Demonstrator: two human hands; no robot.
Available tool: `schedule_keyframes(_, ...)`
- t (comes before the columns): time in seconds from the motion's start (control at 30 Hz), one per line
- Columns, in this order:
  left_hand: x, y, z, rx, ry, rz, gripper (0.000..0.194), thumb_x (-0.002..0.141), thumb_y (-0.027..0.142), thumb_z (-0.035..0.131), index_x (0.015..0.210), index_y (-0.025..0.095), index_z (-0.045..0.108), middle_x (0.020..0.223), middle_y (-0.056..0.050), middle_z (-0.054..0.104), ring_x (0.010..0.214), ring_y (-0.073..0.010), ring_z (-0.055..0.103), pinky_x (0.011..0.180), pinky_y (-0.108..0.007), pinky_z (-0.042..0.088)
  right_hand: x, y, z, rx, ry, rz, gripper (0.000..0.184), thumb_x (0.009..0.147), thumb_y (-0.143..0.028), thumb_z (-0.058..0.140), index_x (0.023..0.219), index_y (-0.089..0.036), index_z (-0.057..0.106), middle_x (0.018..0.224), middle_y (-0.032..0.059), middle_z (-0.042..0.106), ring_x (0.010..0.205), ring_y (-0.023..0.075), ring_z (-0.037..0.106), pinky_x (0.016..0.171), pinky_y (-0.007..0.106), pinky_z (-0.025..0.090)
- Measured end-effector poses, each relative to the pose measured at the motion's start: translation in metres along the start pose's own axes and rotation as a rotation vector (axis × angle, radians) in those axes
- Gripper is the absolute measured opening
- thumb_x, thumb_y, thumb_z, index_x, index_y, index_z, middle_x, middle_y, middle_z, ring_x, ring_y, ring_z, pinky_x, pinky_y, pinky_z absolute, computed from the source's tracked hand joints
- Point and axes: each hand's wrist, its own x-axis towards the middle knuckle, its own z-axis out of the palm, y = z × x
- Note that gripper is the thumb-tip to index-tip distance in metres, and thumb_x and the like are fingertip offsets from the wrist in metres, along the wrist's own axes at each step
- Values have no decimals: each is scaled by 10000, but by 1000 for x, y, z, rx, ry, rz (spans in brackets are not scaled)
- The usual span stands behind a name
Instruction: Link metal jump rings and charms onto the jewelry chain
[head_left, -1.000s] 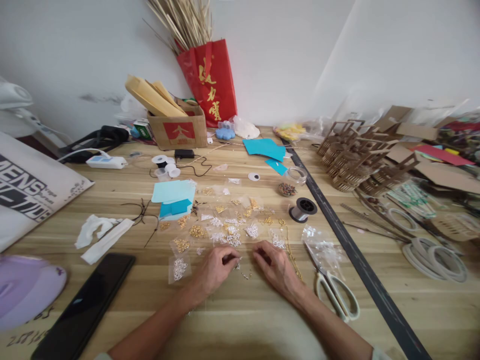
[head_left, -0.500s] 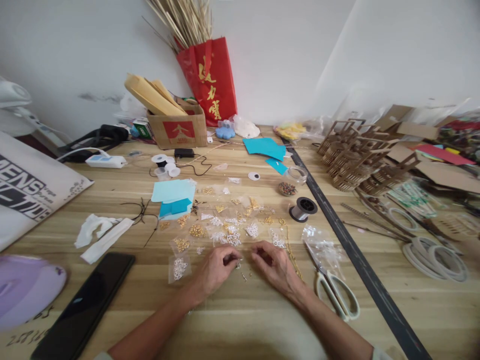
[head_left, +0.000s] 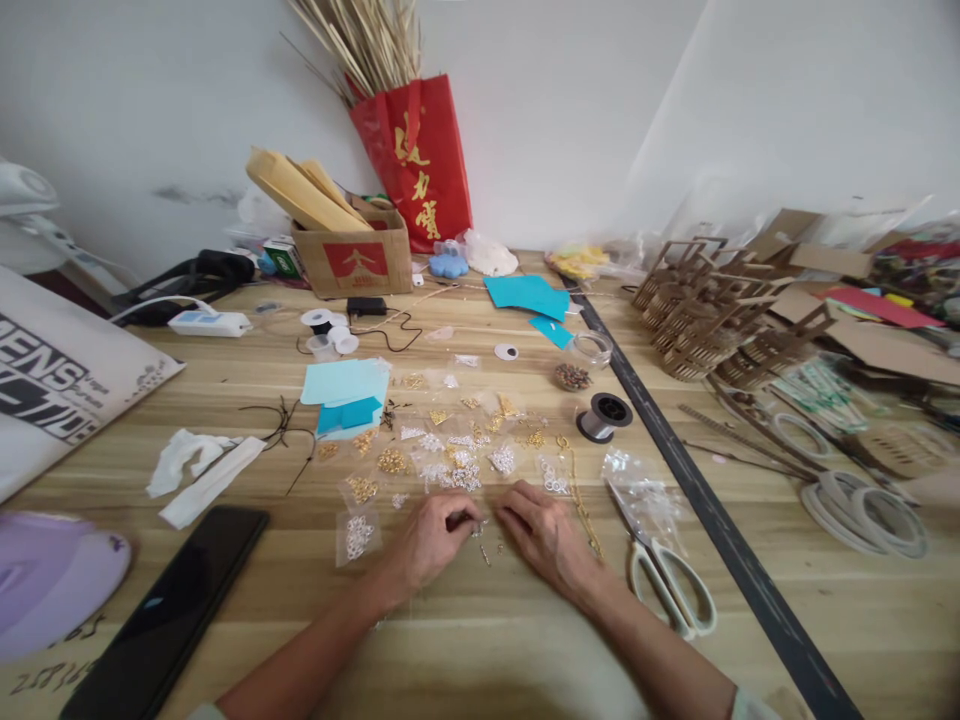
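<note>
My left hand is closed in a pinch above the table. Small silvery beads show right at its fingertips, but what the pinch holds is too small to name. A faint thread seems to trail below that wrist. Facing it across a narrow gap, my right hand has its thumb and fingers drawn together; whatever is between them is hidden. On the wood between the hands lies a tiny metal piece. Just beyond are piles of silver beads and gold beads on small clear bags.
White-handled scissors and a gold chain lie right of my right hand, with a wire spool farther back. A black phone is at left. Woven baskets stand at the right; a red bag stands at the back.
My right hand's fingers have drawn slightly closer together and a little to the left. My left hand keeps its pinch in nearly the same place. The whole view has shifted slightly.
</note>
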Motion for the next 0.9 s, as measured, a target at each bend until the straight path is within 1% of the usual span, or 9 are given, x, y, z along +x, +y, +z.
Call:
schedule_keyframes(0.1,1,0,-1,-30,7,-7,146,772,89,592,724,164,708,738,-33,713,665,-156,610,643,-244,457,0,0,1,-58,-12,-8,211,968,-164,461,836,-190,623,786,42,617,676,156,586,618,245,449)
schedule_keyframes(0.17,2,0,-2,-61,20,-19,127,764,103,605,710,166,701,720,-25,707,651,-150,605,627,-238,452,0,0,0,-55,-18,11,164,948,-165,499,837,-190,618,791,42,619,693,162,591,628,249,449)
schedule_keyframes(0.27,3,0,-3,-110,29,-37,102,758,126,620,692,165,688,671,-12,685,617,-142,592,600,-231,442,0,0,-3,36,-34,51,67,905,-156,567,908,-191,624,813,31,626,690,157,593,625,249,447)
schedule_keyframes(0.33,3,0,-4,-136,24,-51,88,757,142,624,697,161,686,656,-13,677,605,-142,586,585,-232,436,0,0,-6,116,-38,63,72,900,-169,578,938,-196,633,808,22,627,673,149,590,609,242,444)
schedule_keyframes(0.43,3,0,-5,-164,15,-74,74,758,170,629,719,155,690,673,-25,683,617,-149,591,582,-238,435,1,1,-8,187,-31,61,108,925,-199,548,911,-202,654,783,17,629,672,145,587,602,237,444)
schedule_keyframes(0.5,3,0,-4,-169,12,-80,72,755,177,629,729,154,692,677,-27,683,615,-148,589,582,-239,434,2,1,-8,202,-28,66,120,930,-197,542,902,-203,659,776,18,630,676,147,587,607,240,444)
schedule_keyframes(0.63,5,1,-4,-177,12,-92,70,745,167,618,755,156,686,643,-11,660,592,-138,573,573,-235,432,2,-3,-8,171,-39,96,69,906,-176,579,894,-188,646,760,20,618,656,152,581,599,247,446)
schedule_keyframes(0.77,5,2,-3,-198,10,-100,99,741,159,609,811,154,679,659,-12,659,613,-140,576,581,-235,443,4,-8,-8,190,-77,43,96,924,-172,554,913,-190,648,819,35,646,703,157,610,639,250,481)
schedule_keyframes(0.9,5,2,-2,-185,10,-92,106,737,147,609,818,153,677,678,-21,667,631,-144,584,591,-239,448,5,-9,-6,228,-64,-14,152,952,-165,511,920,-198,656,883,50,687,804,178,644,722,274,513)
